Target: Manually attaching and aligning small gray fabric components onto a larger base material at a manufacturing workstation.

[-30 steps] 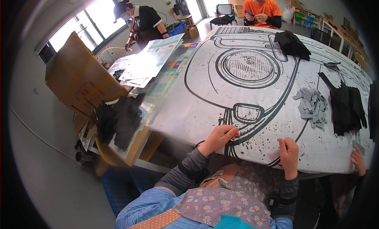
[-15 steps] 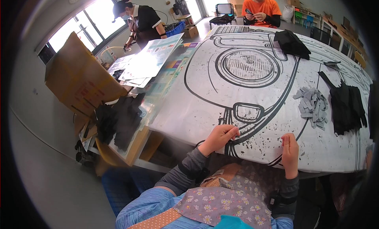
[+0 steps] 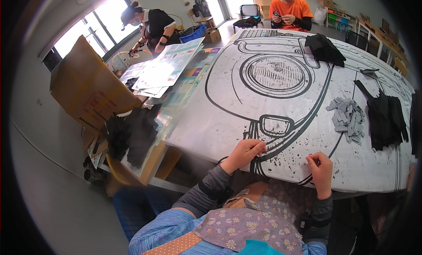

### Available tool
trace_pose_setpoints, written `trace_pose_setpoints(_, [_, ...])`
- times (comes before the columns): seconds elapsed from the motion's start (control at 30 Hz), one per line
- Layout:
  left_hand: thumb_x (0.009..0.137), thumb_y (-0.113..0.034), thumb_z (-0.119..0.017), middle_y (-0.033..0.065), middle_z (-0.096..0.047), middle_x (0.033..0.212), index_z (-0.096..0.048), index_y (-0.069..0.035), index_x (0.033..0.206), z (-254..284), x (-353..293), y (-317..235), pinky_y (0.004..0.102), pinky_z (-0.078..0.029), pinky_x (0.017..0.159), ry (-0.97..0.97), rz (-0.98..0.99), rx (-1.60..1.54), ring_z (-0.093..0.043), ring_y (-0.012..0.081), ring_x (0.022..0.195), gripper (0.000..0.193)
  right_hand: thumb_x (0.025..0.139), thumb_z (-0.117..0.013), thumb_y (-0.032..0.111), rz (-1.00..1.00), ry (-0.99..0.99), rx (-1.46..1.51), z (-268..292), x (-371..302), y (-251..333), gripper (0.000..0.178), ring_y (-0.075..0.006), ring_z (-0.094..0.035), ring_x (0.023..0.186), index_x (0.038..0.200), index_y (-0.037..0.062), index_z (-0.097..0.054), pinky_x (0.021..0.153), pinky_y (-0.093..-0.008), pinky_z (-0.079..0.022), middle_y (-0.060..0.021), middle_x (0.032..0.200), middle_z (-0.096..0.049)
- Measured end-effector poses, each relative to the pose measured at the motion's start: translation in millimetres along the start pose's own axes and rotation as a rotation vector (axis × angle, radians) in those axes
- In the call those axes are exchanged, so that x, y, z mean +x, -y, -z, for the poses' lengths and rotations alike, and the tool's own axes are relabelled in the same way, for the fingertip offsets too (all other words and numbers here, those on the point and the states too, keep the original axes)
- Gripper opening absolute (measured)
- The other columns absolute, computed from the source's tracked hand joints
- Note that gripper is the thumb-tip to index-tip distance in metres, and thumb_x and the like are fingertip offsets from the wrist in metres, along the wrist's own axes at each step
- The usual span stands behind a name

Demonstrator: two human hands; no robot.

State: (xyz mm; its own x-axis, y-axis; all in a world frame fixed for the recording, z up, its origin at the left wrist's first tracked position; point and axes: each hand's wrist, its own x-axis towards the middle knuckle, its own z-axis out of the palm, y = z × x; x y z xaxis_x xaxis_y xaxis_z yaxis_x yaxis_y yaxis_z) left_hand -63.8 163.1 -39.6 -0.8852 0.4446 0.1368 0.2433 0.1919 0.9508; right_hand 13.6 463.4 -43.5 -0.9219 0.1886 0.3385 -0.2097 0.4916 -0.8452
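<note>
My left hand (image 3: 244,154) is closed over the near edge of the table, thumb pressed against its curled fingers, on the thick black lines of the printed sheet (image 3: 228,141). To its right, my right hand (image 3: 321,170) is closed too, its thumb and forefinger bent together above the sheet. Whatever either hand may hold is hidden or too small to make out. Beyond my right hand lie a heap of small grey strips (image 3: 347,119) and a pile of black cloth pieces (image 3: 387,119).
Another black cloth pile (image 3: 325,49) lies at the far side, where a person in orange (image 3: 291,11) sits. On the left are a black cloth heap (image 3: 132,134), a tilted cardboard box (image 3: 90,86) and loose printed sheets (image 3: 167,68). A second person (image 3: 154,28) leans there.
My right hand has shifted slightly left, its fingers turning inward. My left hand stays in place. The person at the far left has bent lower and reached further left.
</note>
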Motion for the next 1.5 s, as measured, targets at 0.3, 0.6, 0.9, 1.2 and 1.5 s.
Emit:
trace_pose_setpoints(0.3, [0.106, -0.025, -0.053, 0.0002, -0.065, 0.076, -0.071, 0.001, 0.093, 0.3, 0.2, 1.9, 0.0233, -0.048, 0.066, 0.000, -0.010, -0.010, -0.058, 0.0064, 0.071, 0.034, 0.091, -0.068, 0.010, -0.059, 0.043, -0.017, 1.6, -0.1, -0.9, 0.017, -0.0226, -0.054, 0.063, 0.081, -0.0017, -0.061, 0.060, -0.0343, -0.042, -0.0119, 0.070, -0.057])
trace_pose_setpoints(0.6, [0.106, -0.025, -0.054, 0.0019, -0.066, 0.078, -0.070, 0.001, 0.092, -0.3, -0.3, 1.3, 0.0248, -0.049, 0.067, -0.008, -0.017, -0.011, -0.059, 0.0080, 0.071, 0.034, 0.095, -0.064, 0.013, 0.225, 0.045, -0.076, -1.4, 0.2, 0.8, 0.023, -0.0322, -0.047, 0.066, 0.079, -0.0008, -0.054, 0.061, -0.0396, -0.039, -0.0136, 0.068, -0.047])
trace_pose_setpoints(0.9, [0.107, -0.025, -0.053, 0.0002, -0.064, 0.076, -0.071, 0.001, 0.092, -0.1, 0.3, 2.2, 0.0238, -0.048, 0.066, -0.006, -0.016, -0.007, -0.058, 0.0066, 0.072, 0.035, 0.102, -0.054, 0.014, 0.027, 0.099, -0.002, 5.4, -2.0, -10.0, 0.029, -0.0268, -0.048, 0.066, 0.077, 0.0005, -0.050, 0.062, -0.0362, -0.040, -0.0112, 0.070, -0.050])
trace_pose_setpoints(1.2, [0.107, -0.024, -0.053, 0.0004, -0.064, 0.075, -0.071, 0.001, 0.092, -0.1, -0.5, 0.3, 0.0238, -0.047, 0.066, -0.004, -0.027, -0.003, -0.057, 0.0068, 0.071, 0.034, 0.105, -0.048, 0.013, 0.078, -0.001, 0.050, 2.0, -1.1, -7.8, 0.024, -0.0240, -0.052, 0.070, 0.086, 0.0001, -0.053, 0.067, -0.0333, -0.043, -0.0106, 0.075, -0.052])
trace_pose_setpoints(1.5, [0.107, -0.024, -0.052, 0.0008, -0.064, 0.075, -0.070, 0.002, 0.092, 0.1, 0.1, -1.1, 0.0241, -0.047, 0.066, 0.000, -0.030, 0.016, -0.057, 0.0070, 0.071, 0.035, 0.104, -0.052, 0.015, 0.101, 0.009, -0.005, 5.0, -2.1, -7.5, 0.031, -0.0250, -0.047, 0.063, 0.077, 0.0001, -0.049, 0.060, -0.0355, -0.038, -0.0098, 0.067, -0.045])
